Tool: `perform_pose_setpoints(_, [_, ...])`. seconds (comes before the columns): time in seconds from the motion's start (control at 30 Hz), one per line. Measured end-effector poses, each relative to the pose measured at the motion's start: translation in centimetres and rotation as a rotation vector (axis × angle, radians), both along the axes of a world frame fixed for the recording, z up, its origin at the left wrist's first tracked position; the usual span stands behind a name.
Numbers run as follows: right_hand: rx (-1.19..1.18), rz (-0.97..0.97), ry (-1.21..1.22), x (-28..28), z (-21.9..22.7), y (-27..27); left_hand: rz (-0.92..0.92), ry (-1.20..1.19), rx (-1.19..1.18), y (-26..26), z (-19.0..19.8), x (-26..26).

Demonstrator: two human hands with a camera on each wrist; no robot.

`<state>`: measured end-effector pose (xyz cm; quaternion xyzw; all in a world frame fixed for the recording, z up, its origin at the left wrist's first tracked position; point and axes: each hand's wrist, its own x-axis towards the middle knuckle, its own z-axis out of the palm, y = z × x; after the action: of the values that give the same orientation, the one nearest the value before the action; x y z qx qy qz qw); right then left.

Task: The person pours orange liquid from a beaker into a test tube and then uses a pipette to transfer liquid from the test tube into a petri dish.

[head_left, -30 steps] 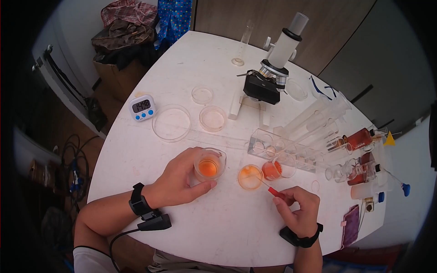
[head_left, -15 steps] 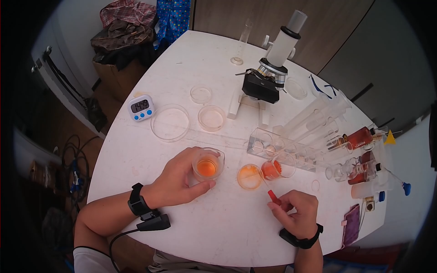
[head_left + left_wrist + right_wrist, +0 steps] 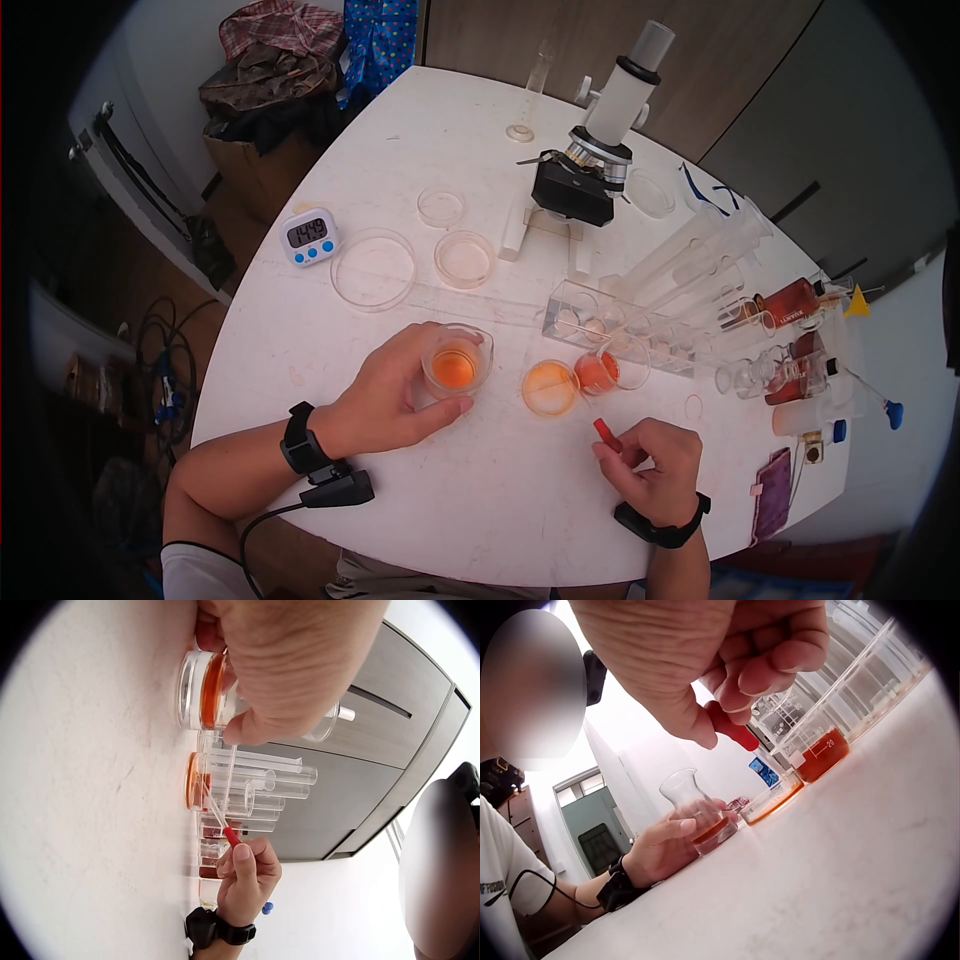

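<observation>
The left hand [image 3: 385, 395] curls its fingers and thumb round a glass vessel [image 3: 455, 368] holding orange liquid, which stands on the table. Between thumb and fingers, the right hand [image 3: 655, 468] pinches the red handle [image 3: 606, 434] of a thin tool. In the left wrist view the tool's thin shaft [image 3: 216, 808] slants toward a shallow dish. That dish [image 3: 549, 388], with orange liquid, lies between the hands. Touching or close beside it is a small beaker [image 3: 823, 755] of red-orange liquid; whether the tool's tip touches the dish cannot be told.
Behind the hands stand a microscope [image 3: 590, 160], a clear rack [image 3: 620, 335] with tubes, and several empty dishes [image 3: 373, 269]. A timer [image 3: 310, 237] is at the left. Reddish bottles [image 3: 790, 303] and a purple notebook [image 3: 771, 498] lie at the right, a glass cylinder [image 3: 535, 90] at the back.
The right hand has shifted slightly, and the tool's shaft has moved from over the dish's middle to its right side. The left hand holds the vessel in nearly the same place.
</observation>
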<state>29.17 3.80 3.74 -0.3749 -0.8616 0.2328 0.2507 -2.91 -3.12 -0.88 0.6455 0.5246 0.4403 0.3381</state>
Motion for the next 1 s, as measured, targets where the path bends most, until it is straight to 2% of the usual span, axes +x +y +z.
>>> perform_pose_setpoints(1.0, [0.146, 0.153, 0.089, 0.06, -0.15, 0.05, 0.001, 0.007, -0.008, 0.0, 0.1, 0.06])
